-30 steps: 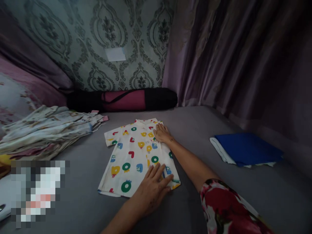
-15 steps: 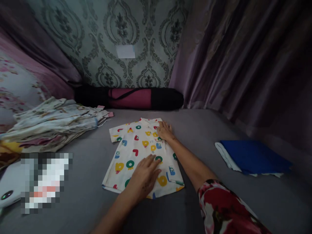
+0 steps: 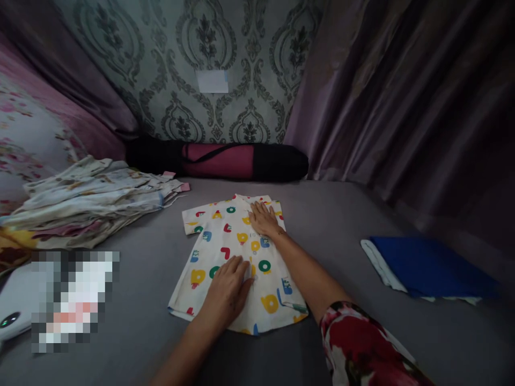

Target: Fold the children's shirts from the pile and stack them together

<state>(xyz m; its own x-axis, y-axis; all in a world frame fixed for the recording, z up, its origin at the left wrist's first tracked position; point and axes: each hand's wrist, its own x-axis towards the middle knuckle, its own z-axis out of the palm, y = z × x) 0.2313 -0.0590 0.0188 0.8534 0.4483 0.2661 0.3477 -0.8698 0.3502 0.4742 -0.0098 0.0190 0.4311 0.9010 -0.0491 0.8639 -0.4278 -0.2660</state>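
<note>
A small white short-sleeved shirt (image 3: 225, 252) with colourful letter prints lies spread out on the grey bed surface (image 3: 333, 257), its collar pointing away from me. My left hand (image 3: 229, 287) rests palm down on the lower middle of the shirt, fingers stretched forward. Farther up, my right hand (image 3: 263, 219) lies flat near the collar and the right-hand sleeve, with its fingers spread. Neither hand grips the cloth. My right forearm crosses over the shirt's right edge and hides part of it.
On the left lies a pile of light clothes (image 3: 100, 193), with a white device (image 3: 28, 300) and a blurred-out item nearer me. Folded blue cloth (image 3: 426, 265) lies at right. A black and maroon long bag (image 3: 217, 160) lies along the patterned wall, between curtains (image 3: 362, 107).
My right hand has moved left from the shirt's right shoulder towards the middle of the chest, uncovering the right-hand sleeve. My left hand has slid slightly left. The view has shifted a little.
</note>
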